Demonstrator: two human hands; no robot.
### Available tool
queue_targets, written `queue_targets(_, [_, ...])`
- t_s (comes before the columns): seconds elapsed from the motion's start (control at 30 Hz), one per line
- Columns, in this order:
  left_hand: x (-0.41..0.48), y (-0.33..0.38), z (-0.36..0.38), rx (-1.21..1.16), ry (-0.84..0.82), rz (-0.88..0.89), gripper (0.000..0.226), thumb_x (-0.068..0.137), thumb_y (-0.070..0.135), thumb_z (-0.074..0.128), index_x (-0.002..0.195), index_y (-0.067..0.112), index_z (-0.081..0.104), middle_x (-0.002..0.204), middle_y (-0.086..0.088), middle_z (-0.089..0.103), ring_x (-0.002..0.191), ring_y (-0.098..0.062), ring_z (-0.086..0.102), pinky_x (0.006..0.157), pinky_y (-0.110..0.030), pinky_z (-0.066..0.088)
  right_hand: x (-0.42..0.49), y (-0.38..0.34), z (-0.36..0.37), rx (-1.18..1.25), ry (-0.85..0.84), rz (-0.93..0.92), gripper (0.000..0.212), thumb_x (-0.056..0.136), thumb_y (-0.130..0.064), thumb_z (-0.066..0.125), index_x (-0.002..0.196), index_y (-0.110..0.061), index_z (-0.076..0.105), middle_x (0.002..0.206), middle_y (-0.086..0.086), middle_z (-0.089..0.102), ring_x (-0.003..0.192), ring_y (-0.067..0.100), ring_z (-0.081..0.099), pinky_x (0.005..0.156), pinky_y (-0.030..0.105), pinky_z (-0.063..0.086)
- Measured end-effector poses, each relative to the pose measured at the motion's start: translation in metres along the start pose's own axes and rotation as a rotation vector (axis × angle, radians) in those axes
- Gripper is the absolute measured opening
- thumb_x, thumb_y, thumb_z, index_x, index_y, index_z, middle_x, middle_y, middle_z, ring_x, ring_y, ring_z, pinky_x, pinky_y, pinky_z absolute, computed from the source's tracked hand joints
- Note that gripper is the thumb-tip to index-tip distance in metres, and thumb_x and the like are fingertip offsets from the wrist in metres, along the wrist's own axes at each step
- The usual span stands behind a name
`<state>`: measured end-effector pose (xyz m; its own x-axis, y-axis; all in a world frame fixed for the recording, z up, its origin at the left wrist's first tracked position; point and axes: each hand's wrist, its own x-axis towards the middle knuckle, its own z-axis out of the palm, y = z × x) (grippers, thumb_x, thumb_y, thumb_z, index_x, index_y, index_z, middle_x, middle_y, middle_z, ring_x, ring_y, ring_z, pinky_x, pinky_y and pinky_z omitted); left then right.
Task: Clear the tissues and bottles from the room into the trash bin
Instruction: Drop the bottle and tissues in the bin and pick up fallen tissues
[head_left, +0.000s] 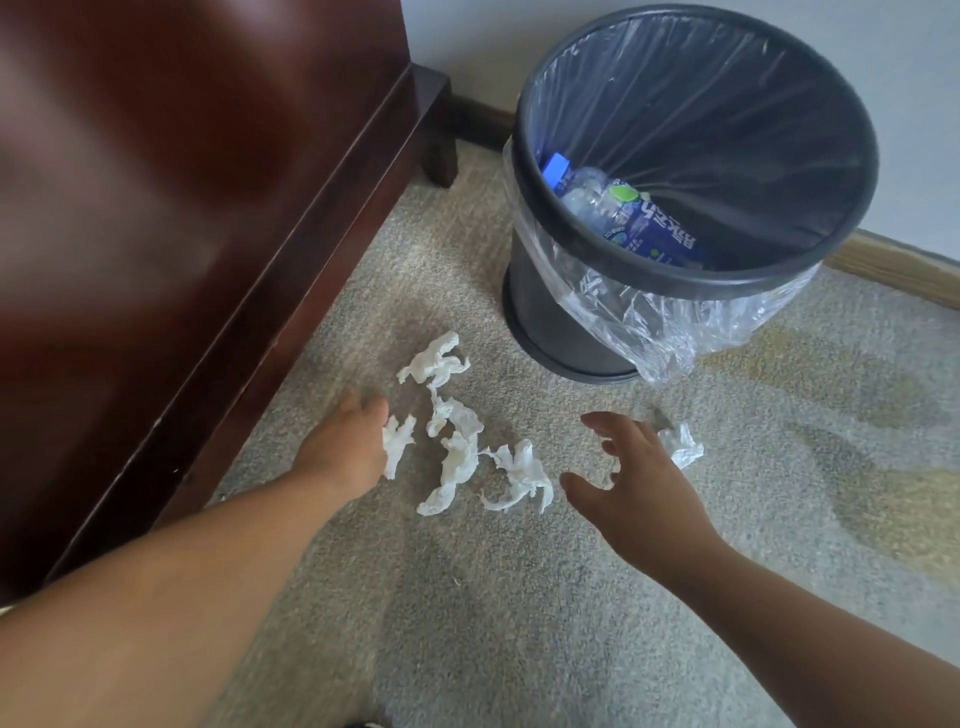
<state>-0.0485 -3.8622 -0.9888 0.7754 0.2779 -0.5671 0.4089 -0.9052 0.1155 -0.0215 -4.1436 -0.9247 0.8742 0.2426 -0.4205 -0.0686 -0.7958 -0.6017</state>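
Likely soft, near weightless crumpled tissues (460, 462) at frame centre; pinch at any bunched fold; left hand (345, 441) touching one, grip unclear; right hand (639, 483) spread wide, empty.

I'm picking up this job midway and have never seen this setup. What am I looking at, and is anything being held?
There is no machine here: these are a person's two bare hands, seen from one camera worn on the head and looking down. The left hand reaches a crumpled tissue; its fingers are hidden, so I cannot confirm a grip. The right hand is spread open and holds nothing, near another tissue. More tissues lie on the carpet. The lined trash bin already holds bottles.
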Motion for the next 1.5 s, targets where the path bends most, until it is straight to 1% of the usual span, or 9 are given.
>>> queue_targets(0.1, [-0.003,-0.001,-0.002,-0.029,0.009,-0.015,0.037,0.086,0.01,0.051,0.122,0.011,0.043,0.132,-0.014,0.044,0.105,-0.029,0.054,0.073,-0.033,0.04,-0.001,-0.001,0.003,0.011,-0.005,-0.007,0.061,0.081,-0.039,0.069,0.135,-0.033,0.041,0.138,-0.008,0.043,0.114,0.011,0.051,0.093,0.036,0.05])
queue_targets(0.33, [-0.015,0.002,-0.022,-0.182,0.172,-0.019,0.019,0.09,0.016,0.049,0.107,0.012,0.043,0.078,-0.001,0.054,0.064,-0.021,0.051,0.05,-0.031,0.03,0.001,-0.009,0.005,0.001,-0.02,-0.036,0.061,0.083,-0.039,0.068,0.137,-0.033,0.04,0.139,-0.008,0.043,0.104,0.006,0.049,0.09,0.032,0.05])
queue_targets(0.5, [-0.02,0.006,-0.023,-0.405,0.156,0.076,0.03,0.092,0.008,0.04,0.101,0.029,0.059,0.084,-0.001,0.06,0.06,-0.016,0.051,0.05,-0.027,0.033,0.002,-0.014,0.004,0.007,-0.032,-0.051,0.06,0.083,-0.038,0.068,0.136,-0.034,0.04,0.139,-0.008,0.043,0.097,0.004,0.049,0.089,0.032,0.05])
queue_targets(0.7, [-0.02,0.024,-0.036,-0.594,0.18,0.002,0.022,0.089,0.005,0.04,0.076,0.015,0.054,0.064,-0.002,0.053,0.051,-0.019,0.042,0.05,-0.029,0.031,0.002,-0.018,0.002,-0.008,-0.03,-0.068,0.059,0.084,-0.038,0.067,0.136,-0.033,0.04,0.138,-0.009,0.043,0.083,0.005,0.051,0.086,0.029,0.051])
queue_targets(1.0, [-0.022,0.042,-0.041,-0.579,0.278,0.047,0.031,0.096,0.026,0.042,0.067,0.018,0.04,0.063,-0.002,0.048,0.056,-0.02,0.043,0.05,-0.033,0.03,0.003,-0.017,-0.004,0.007,-0.016,-0.055,0.059,0.084,-0.039,0.067,0.137,-0.034,0.039,0.139,-0.011,0.042,0.078,0.003,0.051,0.083,0.028,0.05])
queue_targets(1.13, [-0.012,0.041,-0.041,-0.498,0.275,0.008,0.023,0.096,0.021,0.036,0.107,0.008,0.052,0.087,-0.015,0.063,0.074,-0.03,0.056,0.065,-0.041,0.047,0.003,-0.017,-0.002,0.004,-0.012,-0.057,0.06,0.084,-0.039,0.067,0.137,-0.034,0.039,0.138,-0.01,0.042,0.083,0.003,0.05,0.084,0.026,0.048])
queue_targets(1.23, [-0.003,0.034,-0.039,-0.452,0.28,0.014,0.031,0.096,0.018,0.036,0.124,0.021,0.049,0.078,-0.01,0.063,0.064,-0.025,0.057,0.055,-0.035,0.044,0.003,-0.016,0.0,0.002,-0.017,-0.051,0.059,0.084,-0.038,0.066,0.137,-0.034,0.039,0.138,-0.01,0.042,0.084,0.001,0.049,0.084,0.025,0.047])
queue_targets(1.33, [0.006,0.029,-0.039,-0.511,0.275,0.032,0.031,0.095,0.012,0.037,0.108,0.03,0.058,0.083,-0.003,0.063,0.071,-0.024,0.063,0.061,-0.035,0.051,0.003,-0.015,0.002,0.003,-0.017,-0.044,0.059,0.085,-0.039,0.066,0.137,-0.034,0.039,0.139,-0.01,0.041,0.091,0.002,0.049,0.088,0.027,0.049])
queue_targets(1.5, [0.019,0.036,-0.042,-0.47,0.287,0.027,0.017,0.091,0.018,0.045,0.082,0.013,0.059,0.083,-0.002,0.061,0.071,-0.022,0.057,0.059,-0.032,0.042,0.005,-0.014,0.004,-0.007,-0.018,-0.03,0.06,0.085,-0.039,0.066,0.138,-0.034,0.039,0.14,-0.009,0.041,0.094,0.003,0.049,0.088,0.027,0.049])
